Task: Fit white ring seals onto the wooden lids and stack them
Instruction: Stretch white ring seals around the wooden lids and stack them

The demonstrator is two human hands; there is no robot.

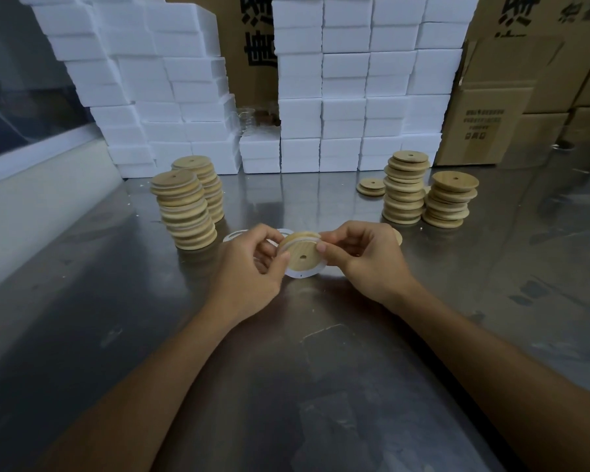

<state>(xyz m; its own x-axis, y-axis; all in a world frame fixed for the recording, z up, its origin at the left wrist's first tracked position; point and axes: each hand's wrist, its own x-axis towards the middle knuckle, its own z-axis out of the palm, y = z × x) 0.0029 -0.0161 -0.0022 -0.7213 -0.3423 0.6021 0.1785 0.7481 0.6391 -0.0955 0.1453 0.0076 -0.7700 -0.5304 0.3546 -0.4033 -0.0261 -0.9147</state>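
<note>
Both hands met at the middle of the steel table, and the wooden lid sat between them, tilted up on edge just above the surface, its small centre hole facing the camera. The left hand pinched the lid's left rim with curled fingers; the right hand gripped the right rim, thumb pressed on the lid's face. A white ring seal ran round the lid's upper edge, how fully seated I could not tell. Loose white rings lay on the table just behind the left hand. Two stacks of lids stood to the left, more stacks to the right, with white foam blocks and cardboard boxes piled behind.
</note>
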